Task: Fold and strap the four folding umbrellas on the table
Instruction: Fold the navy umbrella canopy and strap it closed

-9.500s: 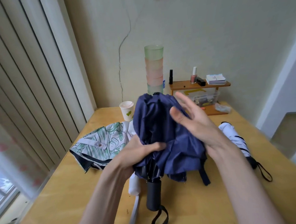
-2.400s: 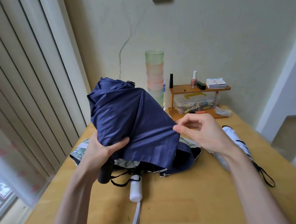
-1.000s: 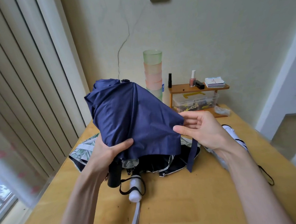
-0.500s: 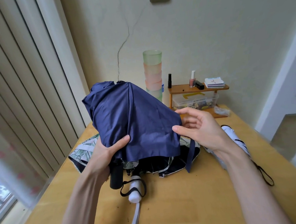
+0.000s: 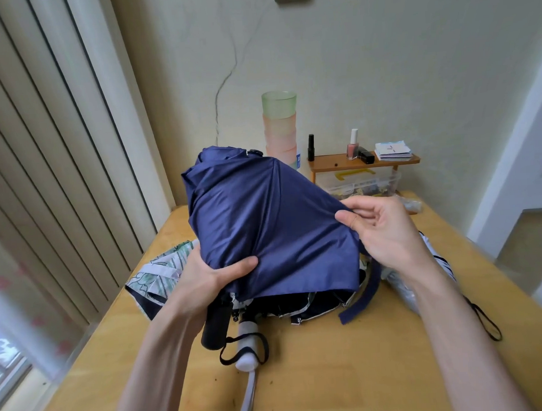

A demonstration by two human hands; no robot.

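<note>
Two hands smoothing the navy umbrella (image 5: 264, 230)
left hand (image 5: 201, 284) grips it steady; right hand (image 5: 380, 228) fingers pinch a pleat taut

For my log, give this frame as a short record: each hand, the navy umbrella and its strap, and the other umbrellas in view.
left hand: grips navy umbrella low on its canopy, above the black handle
right hand: pinches the canopy's edge
navy umbrella: held above table, canopy loose, not rolled
strap: hangs free, unfastened
leaf-print umbrella: unfolded on table, partly under the navy one
white umbrella: lies at right, partly behind right arm
</note>
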